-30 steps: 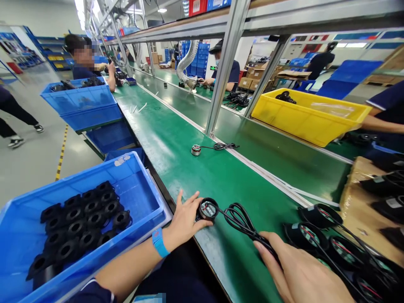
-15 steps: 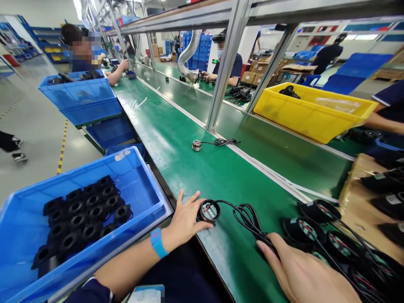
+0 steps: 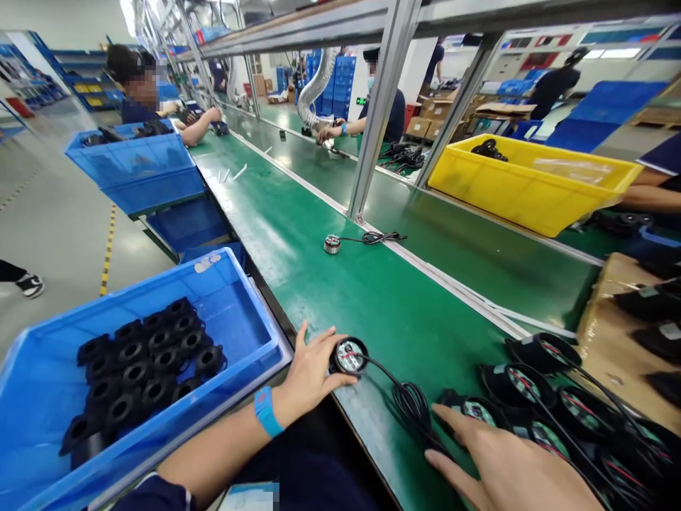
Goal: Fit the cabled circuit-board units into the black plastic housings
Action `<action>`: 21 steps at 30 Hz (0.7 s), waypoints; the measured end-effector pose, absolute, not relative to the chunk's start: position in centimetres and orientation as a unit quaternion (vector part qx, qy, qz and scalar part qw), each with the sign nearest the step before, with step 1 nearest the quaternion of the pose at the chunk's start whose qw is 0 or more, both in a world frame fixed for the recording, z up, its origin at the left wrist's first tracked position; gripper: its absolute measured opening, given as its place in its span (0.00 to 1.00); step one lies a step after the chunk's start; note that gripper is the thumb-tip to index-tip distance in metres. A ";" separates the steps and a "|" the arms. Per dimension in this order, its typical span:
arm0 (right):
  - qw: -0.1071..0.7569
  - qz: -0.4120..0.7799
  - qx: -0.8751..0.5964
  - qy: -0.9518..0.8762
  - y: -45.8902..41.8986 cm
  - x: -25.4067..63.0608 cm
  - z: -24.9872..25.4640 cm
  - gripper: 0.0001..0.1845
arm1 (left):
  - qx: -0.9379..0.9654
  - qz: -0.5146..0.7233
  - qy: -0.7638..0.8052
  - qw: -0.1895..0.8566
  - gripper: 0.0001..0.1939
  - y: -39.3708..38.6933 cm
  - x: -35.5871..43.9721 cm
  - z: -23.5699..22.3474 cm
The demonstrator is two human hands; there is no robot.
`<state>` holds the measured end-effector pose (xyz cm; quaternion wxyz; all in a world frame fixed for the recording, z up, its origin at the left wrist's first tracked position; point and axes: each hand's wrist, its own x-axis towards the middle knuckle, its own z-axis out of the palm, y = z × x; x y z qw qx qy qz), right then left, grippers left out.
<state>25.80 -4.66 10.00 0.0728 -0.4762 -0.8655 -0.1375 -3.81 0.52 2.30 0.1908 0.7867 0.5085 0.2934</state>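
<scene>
One yellow bin [image 3: 532, 188] at two o'clock, three strips [image 3: 240, 172] at ten, one silver motor [image 3: 332, 245] central, one housing [image 3: 351, 355] at six.

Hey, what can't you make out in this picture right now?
All in the head view:
- Underside of the round black part: faces away from the camera.
- Its fine markings: too small.
- Far end of its cable: lost around the right hand.
- Right wrist: cut off by the bottom edge.
- Yellow bin, its floor: mostly behind its near wall.
</scene>
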 end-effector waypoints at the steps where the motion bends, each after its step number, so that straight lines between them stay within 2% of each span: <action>1: 0.086 -0.137 -0.477 -0.864 -4.5 25.7 10.1 0.25 | 0.786 0.302 0.505 0.190 0.36 0.3 -3.8 2.5; 7: 0.196 -0.069 -0.449 -0.869 -3.3 23.3 12.4 0.38 | 0.790 0.376 0.454 0.168 0.38 -1.2 -3.4 5.6; 11: 0.258 0.073 -0.462 -0.845 -3.5 21.2 13.2 0.39 | 0.775 0.453 0.411 0.159 0.49 -2.2 -3.0 6.6; 15: 0.302 0.179 -0.426 -0.834 -4.2 20.2 13.5 0.38 | 0.783 0.487 0.369 0.116 0.53 -2.5 -2.6 6.7; 18: 0.311 0.181 -0.418 -0.834 -5.0 19.8 14.2 0.38 | 0.791 0.491 0.348 0.111 0.52 -2.6 -2.4 7.0; 21: 0.320 0.072 -0.430 -0.841 -6.2 18.9 15.4 0.40 | 0.804 0.472 0.331 0.144 0.53 -2.4 -2.6 7.4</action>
